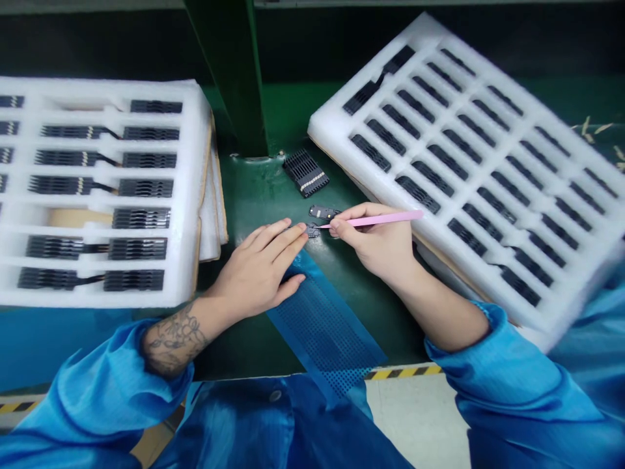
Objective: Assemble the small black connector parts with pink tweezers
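The right hand is pinching pink tweezers, and their tips are at a small black part on the green counter. The left hand is open with fingers lying together, just beside this part, and its thumb touches a blue perforated sheet. A white foam tray with black parts lies on the right, and another white foam tray lies on the left.

A green post rises from the green workbench; hazard tape edges the pale floor
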Demonstrator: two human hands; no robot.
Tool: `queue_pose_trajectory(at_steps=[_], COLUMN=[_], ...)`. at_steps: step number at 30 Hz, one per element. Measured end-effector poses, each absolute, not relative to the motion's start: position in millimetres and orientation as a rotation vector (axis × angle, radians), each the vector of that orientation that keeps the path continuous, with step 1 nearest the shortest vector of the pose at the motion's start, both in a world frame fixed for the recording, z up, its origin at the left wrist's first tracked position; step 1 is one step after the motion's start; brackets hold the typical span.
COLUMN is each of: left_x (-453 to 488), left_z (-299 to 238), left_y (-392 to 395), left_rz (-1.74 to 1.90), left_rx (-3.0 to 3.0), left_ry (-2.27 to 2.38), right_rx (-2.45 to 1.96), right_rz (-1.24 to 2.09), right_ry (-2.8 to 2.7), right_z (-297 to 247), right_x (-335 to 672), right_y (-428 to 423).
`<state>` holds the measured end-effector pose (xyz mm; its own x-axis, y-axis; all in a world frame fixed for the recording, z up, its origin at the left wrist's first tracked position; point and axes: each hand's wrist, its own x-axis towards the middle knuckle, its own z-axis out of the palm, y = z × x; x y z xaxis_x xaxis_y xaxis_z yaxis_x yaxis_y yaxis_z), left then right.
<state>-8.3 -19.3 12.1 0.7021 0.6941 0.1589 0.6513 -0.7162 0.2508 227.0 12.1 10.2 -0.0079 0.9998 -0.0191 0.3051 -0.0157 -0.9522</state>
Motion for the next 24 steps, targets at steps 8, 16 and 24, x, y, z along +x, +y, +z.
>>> queue_pose_trajectory(at_steps=[8,16,24], left_x=[-8.1,-8.9,-9.1], left_z=[11.4,11.0,11.1], left_y=[-19.0,-18.7,-18.1], left_rz=[0.381,0.382,0.398], left_rx=[2.71,2.707,2.672], left_ry=[1.088,1.087,1.088], right_rx=[-1.443,-1.469,-1.478], right_rz=[1.067,1.038,1.035], right_ry=[-1.436,-1.435,-1.436], right_z=[12.2,12.4,14.8], right_x=[225.7,224.1,223.3], right_y=[12.7,12.0,13.4])
